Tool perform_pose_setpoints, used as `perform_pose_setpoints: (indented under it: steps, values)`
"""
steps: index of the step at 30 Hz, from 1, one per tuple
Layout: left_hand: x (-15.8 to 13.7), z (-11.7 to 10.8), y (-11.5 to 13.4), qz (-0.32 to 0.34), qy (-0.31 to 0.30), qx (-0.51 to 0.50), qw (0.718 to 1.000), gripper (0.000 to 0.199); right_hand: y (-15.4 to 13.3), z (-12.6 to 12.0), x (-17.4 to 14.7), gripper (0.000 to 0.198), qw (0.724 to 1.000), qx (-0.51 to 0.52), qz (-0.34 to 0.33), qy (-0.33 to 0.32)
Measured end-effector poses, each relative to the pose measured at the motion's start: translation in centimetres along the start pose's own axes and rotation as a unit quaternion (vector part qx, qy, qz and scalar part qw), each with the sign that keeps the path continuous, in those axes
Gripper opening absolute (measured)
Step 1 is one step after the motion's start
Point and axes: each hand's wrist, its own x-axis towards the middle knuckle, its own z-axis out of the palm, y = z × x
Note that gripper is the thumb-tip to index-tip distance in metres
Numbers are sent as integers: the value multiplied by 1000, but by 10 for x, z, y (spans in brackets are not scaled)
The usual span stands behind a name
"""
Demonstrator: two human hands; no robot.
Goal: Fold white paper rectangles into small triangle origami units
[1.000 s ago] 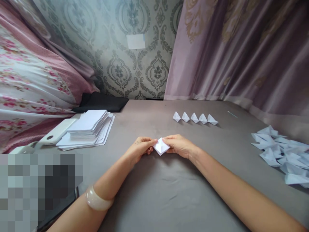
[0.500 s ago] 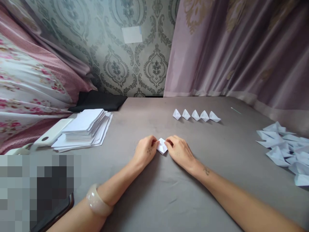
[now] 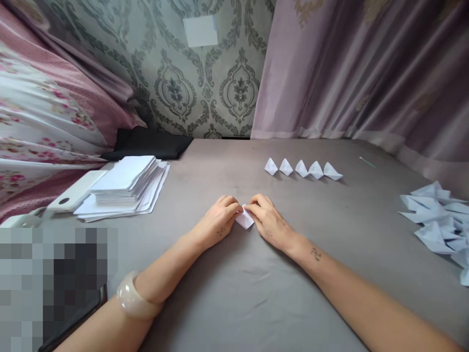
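A small piece of folded white paper (image 3: 246, 221) is held low over the grey cloth surface (image 3: 234, 293) at the middle of the head view. My left hand (image 3: 221, 215) pinches its left side between thumb and fingers. On the other side, my right hand (image 3: 270, 220) grips the upper right part of the same paper. Fingertips cover its upper edge, so the exact fold there is hidden. Beyond my hands stands a row of several folded paper boats (image 3: 301, 168).
To the left lies a stack of white paper sheets (image 3: 122, 173) beside a white device (image 3: 76, 193). Black folded fabric (image 3: 148, 143) rests behind it. More folded paper boats (image 3: 437, 230) are heaped at the right edge. A thin stick (image 3: 367, 162) lies far right. Curtains (image 3: 311, 73) hang behind.
Both hands have shifted their grip to the paper's upper part, and the paper has changed from a diamond outline to a partly opened or turned shape. The camera view has tilted down slightly.
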Motion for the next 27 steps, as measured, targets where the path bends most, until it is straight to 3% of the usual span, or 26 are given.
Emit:
perform_pose_setpoints:
  steps: [8, 13, 21, 27]
  values:
    - [2, -13, 2, 61, -73, 14, 995, 29, 1, -6, -3, 22, 999, 23, -11, -22]
    - [-3, -26, 4, 63, -110, 30, 991, 34, 0, -19, -14, 40, 997, 26, -49, -54]
    - [-7, -32, -2, 82, -152, 67, 983, 44, 0, -26, -18, 41, 987, -58, -108, -109]
    - [-8, -37, 23, 60, -200, 203, 957, 41, -14, -21, -20, 30, 971, -169, -127, -112]
